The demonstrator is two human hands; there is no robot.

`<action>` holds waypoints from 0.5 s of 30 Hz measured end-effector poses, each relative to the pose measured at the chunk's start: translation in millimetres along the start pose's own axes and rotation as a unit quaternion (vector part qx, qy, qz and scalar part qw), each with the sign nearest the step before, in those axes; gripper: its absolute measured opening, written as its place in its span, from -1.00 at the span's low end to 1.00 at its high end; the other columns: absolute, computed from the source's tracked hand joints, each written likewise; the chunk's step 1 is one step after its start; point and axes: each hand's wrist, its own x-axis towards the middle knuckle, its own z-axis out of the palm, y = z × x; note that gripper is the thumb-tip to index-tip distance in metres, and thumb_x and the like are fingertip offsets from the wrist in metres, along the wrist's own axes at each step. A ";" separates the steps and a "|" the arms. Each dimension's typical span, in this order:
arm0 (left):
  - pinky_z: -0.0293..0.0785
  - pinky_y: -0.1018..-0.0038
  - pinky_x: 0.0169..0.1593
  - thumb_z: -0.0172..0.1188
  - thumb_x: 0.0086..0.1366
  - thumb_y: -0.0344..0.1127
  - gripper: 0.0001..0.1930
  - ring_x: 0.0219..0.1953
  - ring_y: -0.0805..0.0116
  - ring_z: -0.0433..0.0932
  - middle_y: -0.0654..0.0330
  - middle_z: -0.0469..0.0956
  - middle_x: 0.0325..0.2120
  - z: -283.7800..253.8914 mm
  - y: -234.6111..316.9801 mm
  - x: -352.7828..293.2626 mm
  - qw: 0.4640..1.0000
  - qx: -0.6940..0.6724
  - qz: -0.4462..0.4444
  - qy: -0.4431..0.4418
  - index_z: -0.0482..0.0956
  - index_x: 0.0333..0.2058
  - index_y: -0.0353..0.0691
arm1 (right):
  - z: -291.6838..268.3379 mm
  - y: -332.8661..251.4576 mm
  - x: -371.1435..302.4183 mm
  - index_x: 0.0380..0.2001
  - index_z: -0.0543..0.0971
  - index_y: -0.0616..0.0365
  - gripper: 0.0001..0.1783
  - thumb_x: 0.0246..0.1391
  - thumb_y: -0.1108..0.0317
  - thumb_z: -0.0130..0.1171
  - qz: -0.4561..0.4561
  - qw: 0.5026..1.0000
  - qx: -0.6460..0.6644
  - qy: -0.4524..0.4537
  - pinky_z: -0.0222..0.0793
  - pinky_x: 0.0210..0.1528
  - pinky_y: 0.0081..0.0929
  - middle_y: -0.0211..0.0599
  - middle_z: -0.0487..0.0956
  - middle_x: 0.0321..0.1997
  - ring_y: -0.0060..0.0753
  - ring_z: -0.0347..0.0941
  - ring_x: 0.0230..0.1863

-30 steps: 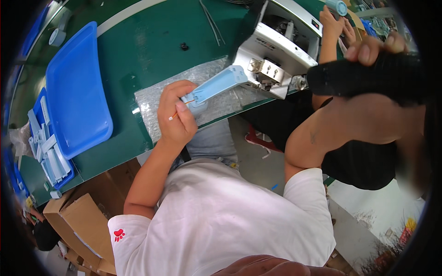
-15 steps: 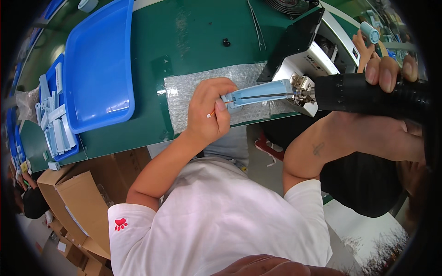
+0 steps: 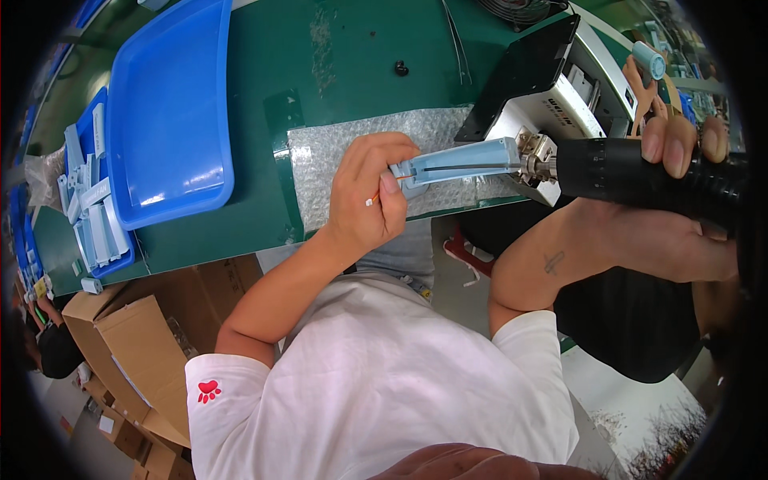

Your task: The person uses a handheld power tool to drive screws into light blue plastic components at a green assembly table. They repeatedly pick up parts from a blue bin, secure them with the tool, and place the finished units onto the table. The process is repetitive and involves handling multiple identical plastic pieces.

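Two stacked trays of glossy blue plastic [image 3: 170, 120] are seen at the left of the green desk [image 3: 352, 56], with a row of pale blue moulded pieces [image 3: 92, 220] stood in a lower bin beside them. Brown cardboard boxes [image 3: 136, 352] are stacked below the desk edge. A sheet of clear bubble wrap [image 3: 352, 152], dimpled and rectangular, is laid flat on the desk nearer the middle. Above it the left hand [image 3: 364, 196] is curled tightly, its fingers [image 3: 390, 188] wrapped round the near end of a long, slender pale blue plastic casing [image 3: 460, 162], which is held roughly level over the wrap. The far end of the casing is met by the metal tip of a black, ribbed cylindrical power tool [image 3: 616, 168]. That tool is gripped from above and below by the right hand [image 3: 680, 232], closed round its barrel. Behind the tool a boxy grey and black metal machine [image 3: 544, 88] is stood on the desk
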 end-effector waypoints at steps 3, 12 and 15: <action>0.47 0.30 -0.04 -0.19 0.39 -0.45 -0.73 -0.20 0.05 0.57 -0.11 0.58 -0.20 -3.7 2.2 -1.0 1.000 0.018 0.008 -0.021 0.50 -0.15 -0.42 | -3.7 4.6 -4.7 -0.22 0.39 0.35 -0.19 0.27 -0.37 -0.26 0.000 1.000 0.005 0.029 0.26 -0.47 -0.44 -0.06 0.38 -0.22 -0.35 0.30 -0.48; 0.47 0.26 -0.04 -0.18 0.40 -0.47 -0.75 -0.20 0.02 0.56 -0.08 0.56 -0.22 -0.9 10.3 6.1 0.999 0.019 0.002 -0.032 0.50 -0.17 -0.39 | 9.3 14.9 -19.0 -0.13 0.47 0.27 0.03 0.06 -0.66 -0.17 0.094 0.988 0.113 0.047 0.45 -0.48 -0.31 -0.16 0.59 -0.27 -0.25 0.47 -0.53; 0.46 0.21 -0.04 -0.15 0.38 -0.47 -0.77 -0.20 -0.02 0.55 -0.07 0.56 -0.23 -17.7 21.8 26.6 0.996 0.062 -0.015 -0.060 0.52 -0.19 -0.35 | -4.0 5.4 2.7 -0.13 0.43 0.31 0.05 0.03 -0.67 -0.13 0.053 0.986 0.134 0.084 0.41 -0.13 -0.11 -0.22 0.53 -0.42 -0.26 0.42 -0.56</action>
